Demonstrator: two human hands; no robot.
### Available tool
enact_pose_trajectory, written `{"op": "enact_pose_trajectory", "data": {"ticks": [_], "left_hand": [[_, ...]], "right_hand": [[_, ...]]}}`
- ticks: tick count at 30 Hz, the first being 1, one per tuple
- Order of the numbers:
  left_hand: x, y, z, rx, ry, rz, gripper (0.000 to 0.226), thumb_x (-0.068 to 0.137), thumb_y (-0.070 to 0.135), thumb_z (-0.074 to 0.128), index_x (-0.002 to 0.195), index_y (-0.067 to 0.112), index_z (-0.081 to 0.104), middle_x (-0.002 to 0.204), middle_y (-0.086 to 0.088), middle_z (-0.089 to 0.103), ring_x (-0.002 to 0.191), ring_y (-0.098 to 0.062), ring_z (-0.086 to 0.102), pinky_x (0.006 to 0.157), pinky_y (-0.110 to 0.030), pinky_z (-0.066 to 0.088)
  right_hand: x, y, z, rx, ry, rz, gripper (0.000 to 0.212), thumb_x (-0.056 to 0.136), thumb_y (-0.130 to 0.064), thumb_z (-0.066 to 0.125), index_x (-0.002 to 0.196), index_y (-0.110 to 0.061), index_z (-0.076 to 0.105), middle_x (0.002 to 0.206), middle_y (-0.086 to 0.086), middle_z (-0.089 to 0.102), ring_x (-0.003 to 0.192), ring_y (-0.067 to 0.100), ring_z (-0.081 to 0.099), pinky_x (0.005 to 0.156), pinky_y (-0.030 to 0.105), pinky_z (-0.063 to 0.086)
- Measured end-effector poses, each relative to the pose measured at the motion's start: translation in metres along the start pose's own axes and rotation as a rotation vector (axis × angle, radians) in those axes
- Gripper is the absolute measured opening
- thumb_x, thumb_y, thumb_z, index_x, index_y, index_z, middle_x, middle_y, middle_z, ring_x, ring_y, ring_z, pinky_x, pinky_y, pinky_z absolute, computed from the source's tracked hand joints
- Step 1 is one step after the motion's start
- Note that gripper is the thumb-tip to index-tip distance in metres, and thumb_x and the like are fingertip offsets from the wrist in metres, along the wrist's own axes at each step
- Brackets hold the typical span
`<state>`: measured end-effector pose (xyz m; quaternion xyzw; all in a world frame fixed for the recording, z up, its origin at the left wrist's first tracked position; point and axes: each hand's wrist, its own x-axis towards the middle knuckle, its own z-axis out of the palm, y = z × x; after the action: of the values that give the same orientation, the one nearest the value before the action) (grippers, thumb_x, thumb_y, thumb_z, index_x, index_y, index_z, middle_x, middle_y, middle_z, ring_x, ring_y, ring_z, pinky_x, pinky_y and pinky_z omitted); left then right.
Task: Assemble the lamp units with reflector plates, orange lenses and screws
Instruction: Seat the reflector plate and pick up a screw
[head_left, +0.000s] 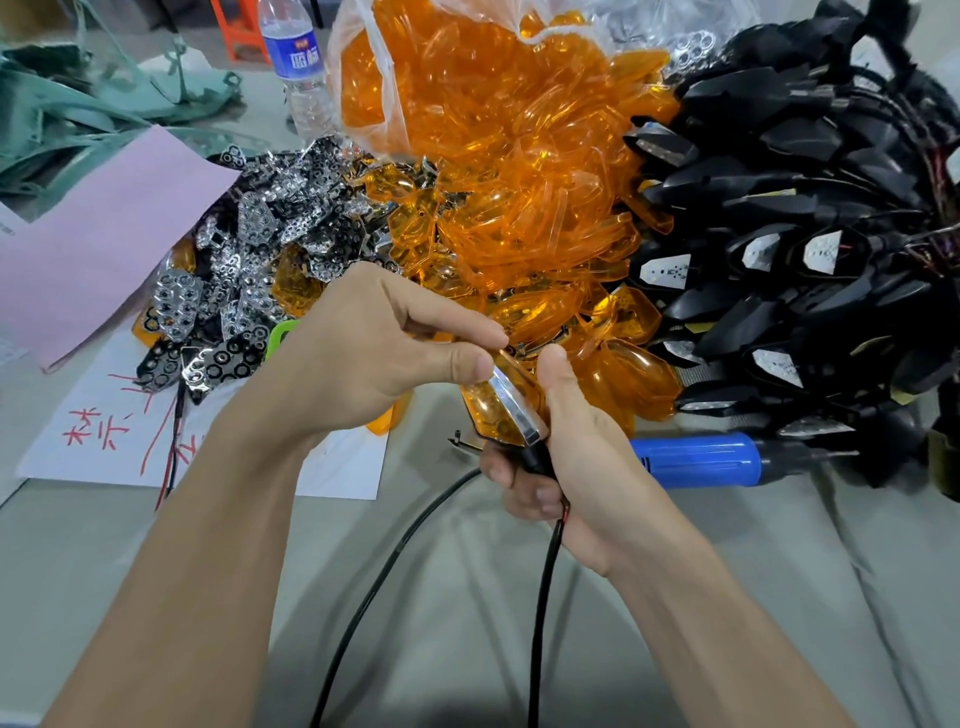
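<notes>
Over the cloth-covered bench (779, 571), the lamp unit (511, 402) slants up and to the left. The right hand (566, 457) grips its stem from below, while the left hand (374, 353) fingers (467, 364) pinch the upper end of its orange lens (485, 418). The blue screwdriver (696, 460) lies just right, nearer the right hand.

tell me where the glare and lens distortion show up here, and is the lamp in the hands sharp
Head view: bright highlights speckle the heap of translucent orange plastic lenses and the shiny chrome reflector plates; wide-angle bending curves the pile of black lamp housings at the right edge; the orange-lensed lamp unit held by the left hand and right hand is reasonably sharp.
</notes>
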<state>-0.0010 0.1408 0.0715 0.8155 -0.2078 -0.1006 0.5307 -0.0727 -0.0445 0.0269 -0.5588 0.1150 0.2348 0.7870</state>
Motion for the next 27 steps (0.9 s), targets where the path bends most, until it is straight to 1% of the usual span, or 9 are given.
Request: {"op": "enact_pose_trajectory", "data": {"ticks": [3,5,9,12,15,17,19,23,27], "left_hand": [[0.000,-0.001,0.000,-0.023,-0.016,0.008,0.024,0.070,0.028,0.086,0.094,0.026,0.085,0.103,0.009,0.080,0.110,-0.004,0.072,0.097,-0.023,0.056],[0.001,-0.002,0.000,-0.028,-0.022,0.003,0.024,0.071,0.027,0.086,0.095,0.026,0.085,0.105,0.009,0.080,0.112,-0.003,0.071,0.097,-0.020,0.054],[0.002,-0.005,0.005,-0.114,-0.023,-0.019,0.027,0.075,0.025,0.083,0.101,0.028,0.084,0.106,0.007,0.080,0.110,-0.009,0.073,0.096,-0.025,0.056],[0.002,-0.009,0.016,-0.198,0.024,-0.003,0.027,0.085,0.021,0.080,0.111,0.024,0.079,0.107,0.001,0.080,0.106,-0.017,0.074,0.092,-0.028,0.058],[0.002,-0.011,0.029,-0.465,0.012,-0.014,0.031,0.093,0.018,0.067,0.124,0.017,0.071,0.115,-0.003,0.077,0.109,-0.017,0.072,0.091,-0.027,0.055],[0.000,-0.013,0.036,-0.598,-0.027,-0.021,0.038,0.091,0.019,0.064,0.129,0.013,0.065,0.120,-0.004,0.075,0.111,-0.018,0.069,0.091,-0.031,0.055],[0.000,-0.014,0.042,-0.637,-0.024,-0.021,0.041,0.088,0.024,0.066,0.127,0.014,0.064,0.120,-0.005,0.075,0.106,-0.020,0.068,0.083,-0.034,0.054],[0.001,-0.011,0.051,-0.693,0.034,-0.028,0.038,0.085,0.025,0.069,0.122,0.013,0.067,0.111,-0.006,0.076,0.086,-0.014,0.068,0.058,-0.022,0.050],[0.004,-0.009,0.057,-0.728,0.097,-0.041,0.040,0.085,0.021,0.072,0.124,0.012,0.069,0.109,-0.007,0.077,0.074,-0.013,0.063,0.054,-0.019,0.048]], "right_hand": [[0.001,0.000,0.002,0.004,0.004,0.004,0.068,0.101,-0.068,0.029,0.098,-0.007,0.058,0.061,0.013,0.051,0.039,0.011,0.024,0.045,0.026,0.017],[0.001,0.000,0.002,0.014,-0.003,0.001,0.066,0.101,-0.067,0.030,0.101,-0.007,0.058,0.062,0.012,0.051,0.040,0.011,0.024,0.047,0.028,0.015],[0.002,0.000,0.000,0.048,-0.042,-0.016,0.058,0.101,-0.063,0.037,0.105,-0.010,0.057,0.061,0.010,0.049,0.041,0.011,0.023,0.049,0.030,0.012],[0.003,-0.001,-0.003,0.144,-0.088,-0.004,0.051,0.101,-0.058,0.044,0.110,-0.010,0.057,0.061,0.009,0.048,0.040,0.010,0.024,0.043,0.024,0.016],[0.004,-0.004,-0.008,0.306,-0.212,0.024,0.052,0.098,-0.057,0.045,0.108,-0.007,0.056,0.060,0.008,0.047,0.036,0.006,0.026,0.036,0.019,0.021],[0.004,-0.007,-0.010,0.393,-0.303,0.047,0.052,0.096,-0.058,0.044,0.107,-0.009,0.053,0.059,0.006,0.047,0.033,0.003,0.028,0.034,0.016,0.022],[0.004,-0.009,-0.012,0.421,-0.370,0.069,0.051,0.095,-0.059,0.044,0.104,-0.010,0.052,0.058,0.004,0.048,0.033,0.002,0.028,0.034,0.016,0.021],[0.004,-0.010,-0.016,0.447,-0.427,0.125,0.057,0.097,-0.062,0.040,0.096,-0.008,0.058,0.057,0.002,0.049,0.036,0.004,0.018,0.034,0.015,0.020],[0.003,-0.011,-0.017,0.502,-0.433,0.135,0.057,0.097,-0.062,0.039,0.097,-0.008,0.057,0.056,0.001,0.048,0.037,0.004,0.017,0.034,0.015,0.019]]}}
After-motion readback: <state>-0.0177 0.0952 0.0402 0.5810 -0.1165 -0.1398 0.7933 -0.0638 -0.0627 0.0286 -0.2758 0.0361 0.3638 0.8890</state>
